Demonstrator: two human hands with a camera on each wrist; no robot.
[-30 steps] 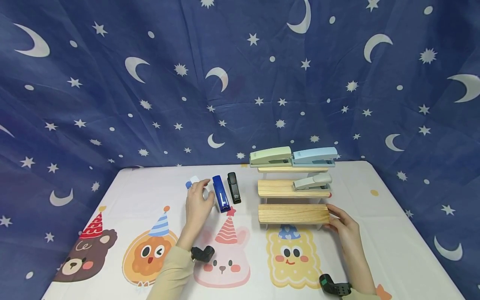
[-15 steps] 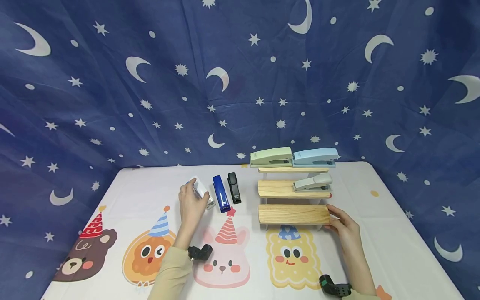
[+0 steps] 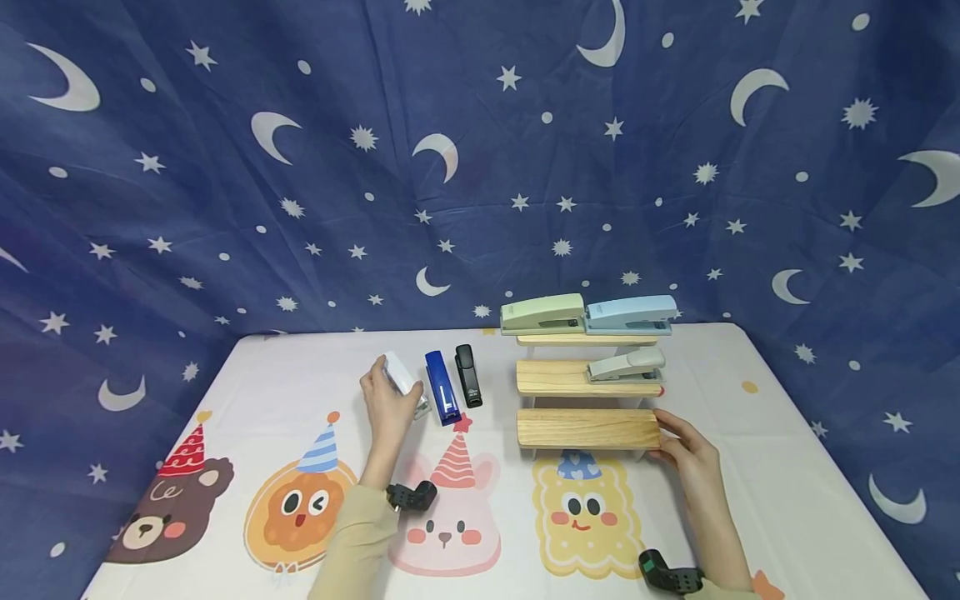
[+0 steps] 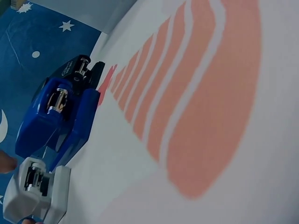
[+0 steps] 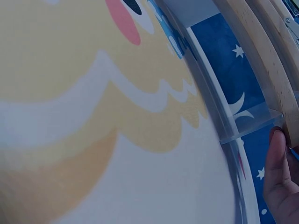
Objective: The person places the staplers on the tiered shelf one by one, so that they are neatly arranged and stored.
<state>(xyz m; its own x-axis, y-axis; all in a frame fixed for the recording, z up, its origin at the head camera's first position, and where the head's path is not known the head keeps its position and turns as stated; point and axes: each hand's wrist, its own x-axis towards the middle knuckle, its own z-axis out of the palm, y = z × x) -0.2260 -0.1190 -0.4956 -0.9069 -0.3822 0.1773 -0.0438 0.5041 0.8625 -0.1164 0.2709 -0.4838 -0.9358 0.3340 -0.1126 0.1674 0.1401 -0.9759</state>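
My left hand (image 3: 387, 414) grips a white stapler (image 3: 402, 375) lying slantwise on the table, fingers on its far left side and thumb on its right. In the left wrist view a fingertip shows on either side of the white stapler's nose. Just right of it lies a dark blue stapler (image 3: 442, 388), then a black stapler (image 3: 468, 377). My right hand (image 3: 693, 458) holds the right end of the lowest wooden step of a three-tier display rack (image 3: 585, 428), thumb at the front edge; its other fingers are partly hidden behind the wood.
A pale green stapler (image 3: 542, 314) and a light blue stapler (image 3: 630, 314) sit side by side on the top step. A grey-white stapler (image 3: 627, 364) rests at the right of the middle step. A star-patterned curtain (image 3: 480, 167) hangs behind the table.
My left hand has shifted left and down from over the white stapler and now has it between thumb and fingers, leaving more of it visible. The right hand stays on the rack.
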